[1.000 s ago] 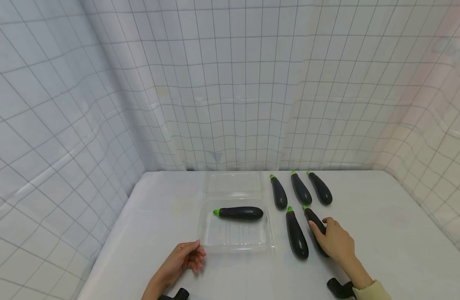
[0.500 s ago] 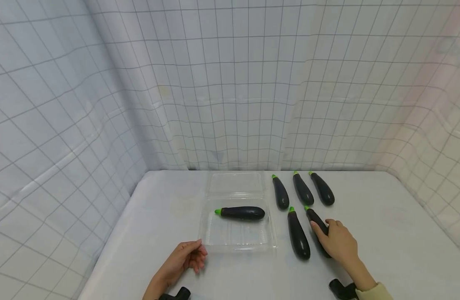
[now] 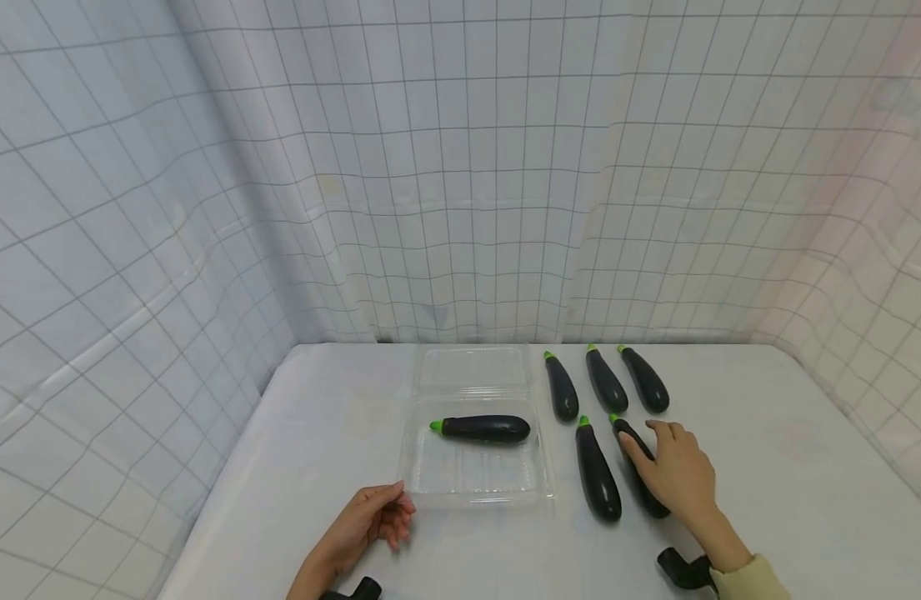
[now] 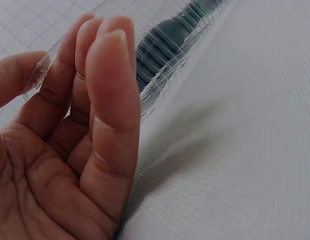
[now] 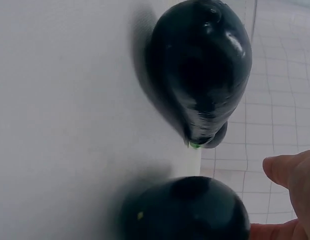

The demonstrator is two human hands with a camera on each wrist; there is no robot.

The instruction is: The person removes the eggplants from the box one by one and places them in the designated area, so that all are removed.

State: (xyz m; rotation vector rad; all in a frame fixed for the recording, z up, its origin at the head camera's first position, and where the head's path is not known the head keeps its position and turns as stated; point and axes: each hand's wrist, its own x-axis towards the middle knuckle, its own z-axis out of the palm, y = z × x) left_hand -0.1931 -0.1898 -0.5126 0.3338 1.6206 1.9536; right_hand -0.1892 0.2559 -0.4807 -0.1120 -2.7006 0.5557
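Observation:
A clear plastic clamshell container (image 3: 468, 477) lies open on the white table, with one dark eggplant (image 3: 486, 428) crosswise in its near half. My left hand (image 3: 366, 521) pinches the container's near left corner between thumb and index finger; its other fingers curl loosely. Over on the right, my right hand (image 3: 679, 477) is spread above an eggplant (image 3: 653, 502), thumb and fingers to either side of it. In the right wrist view the thumb (image 5: 285, 171) stands apart from that eggplant (image 5: 187, 212); finger contact is partly hidden. Another eggplant (image 3: 598, 477) lies just left of it.
Behind these two, a back row holds three more eggplants: a left one (image 3: 561, 387), a middle one (image 3: 607, 380) and a right one (image 3: 645, 380). A white gridded curtain (image 3: 460, 208) encloses the table at the back and sides.
My right hand has shifted slightly forward and its grasp looks looser, uncovering more of the eggplant's near end. The left hand and container have stayed in place.

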